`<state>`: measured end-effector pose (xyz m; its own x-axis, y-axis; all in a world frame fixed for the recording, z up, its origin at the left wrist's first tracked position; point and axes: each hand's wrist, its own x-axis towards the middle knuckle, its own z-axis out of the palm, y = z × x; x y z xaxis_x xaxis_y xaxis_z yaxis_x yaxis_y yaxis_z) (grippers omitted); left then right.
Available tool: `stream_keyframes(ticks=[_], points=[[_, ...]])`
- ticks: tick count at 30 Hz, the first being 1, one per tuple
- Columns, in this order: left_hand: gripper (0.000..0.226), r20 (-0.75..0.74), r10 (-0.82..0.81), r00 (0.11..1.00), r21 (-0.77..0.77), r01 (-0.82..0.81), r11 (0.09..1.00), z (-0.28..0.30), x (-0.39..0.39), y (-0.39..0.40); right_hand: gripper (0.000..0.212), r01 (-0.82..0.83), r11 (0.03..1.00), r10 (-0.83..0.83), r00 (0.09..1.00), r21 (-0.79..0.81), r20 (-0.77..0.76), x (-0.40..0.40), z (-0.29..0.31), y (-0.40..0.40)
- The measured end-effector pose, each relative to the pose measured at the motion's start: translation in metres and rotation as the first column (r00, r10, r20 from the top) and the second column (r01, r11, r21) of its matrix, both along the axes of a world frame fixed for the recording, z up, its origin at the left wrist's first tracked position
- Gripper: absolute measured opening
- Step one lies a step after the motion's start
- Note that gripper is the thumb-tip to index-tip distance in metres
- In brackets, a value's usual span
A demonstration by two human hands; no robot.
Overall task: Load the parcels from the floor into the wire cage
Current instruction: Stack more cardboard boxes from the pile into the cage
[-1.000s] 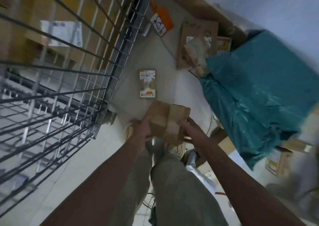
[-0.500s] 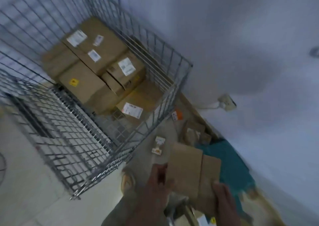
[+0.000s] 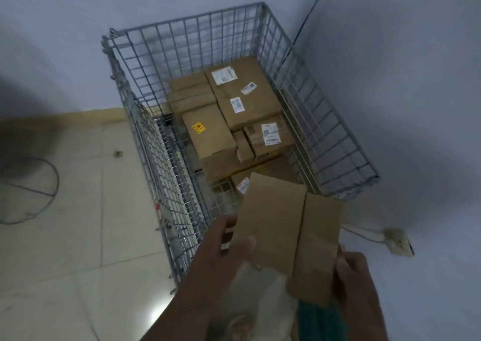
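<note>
Head view: brown cardboard parcel (image 3: pixel 289 234) held up just over the near rim of the wire cage (image 3: pixel 338 137), both hands on it. Left hand (image 3: pixel 221 252) grips its left edge, thumb laid across the top face; right hand (image 3: pixel 354 275) clamps the lower right corner, fingers curled round the edge. Inside the cage, stacked boxes (image 3: pixel 229 122) fill the far and middle part (labels on several, one yellow sticker); bare mesh floor shows at the near-left of the cage, right below the parcel.

Step in hand, as I judge it: carry the parcel over the rim and set it down. Best to lower it flat into that near gap beside the stack, keep both grips until it rests, avoid snagging a corner on the wire.

Surroundings: pale tiled floor (image 3: pixel 78 210) left of the cage, a loose cable loop (image 3: pixel 53 182) lying on it; plain wall behind the cage; a wall socket (image 3: pixel 397 241) right of the cage's near corner.
</note>
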<state>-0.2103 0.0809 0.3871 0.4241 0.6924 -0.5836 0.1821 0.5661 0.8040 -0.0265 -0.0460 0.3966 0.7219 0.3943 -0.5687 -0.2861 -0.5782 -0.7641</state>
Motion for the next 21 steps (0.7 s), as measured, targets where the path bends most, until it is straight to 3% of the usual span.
stream_keyframes(ticks=[1,3,6,8,11,15,21], points=[[0.046,-0.01,0.025,1.0,-0.001,-0.025,1.0,0.0,-0.007,0.01,0.018,-0.076,0.994,0.078,0.997,0.076,-0.021,-0.014,0.0,0.012],[0.037,-0.021,0.066,0.998,-0.032,-0.067,0.997,-0.006,-0.02,0.025,0.026,-0.22,0.976,0.22,0.975,-0.005,0.021,-0.03,0.015,0.042],[0.038,-0.038,0.115,0.993,-0.053,-0.117,0.992,-0.018,-0.033,0.042,0.03,-0.283,0.959,0.283,0.959,-0.008,0.001,-0.041,0.001,0.074],[0.028,-0.067,0.141,0.988,-0.049,-0.144,0.988,-0.032,-0.037,0.046,0.027,-0.31,0.946,0.31,0.951,-0.098,-0.019,-0.037,-0.014,0.086],[0.02,-0.089,0.177,0.98,-0.157,-0.189,0.969,-0.052,-0.035,0.052,0.02,-0.364,0.915,0.351,0.931,-0.174,-0.098,-0.03,-0.031,0.104],[0.019,-0.141,0.262,0.955,-0.294,-0.293,0.91,-0.075,-0.014,0.073,0.008,-0.493,0.831,0.459,0.869,-0.258,-0.184,0.003,-0.051,0.136],[0.009,-0.264,0.363,0.894,-0.397,-0.444,0.803,-0.112,0.038,0.124,0.012,-0.626,0.736,0.567,0.778,-0.257,-0.272,0.059,-0.088,0.218]])
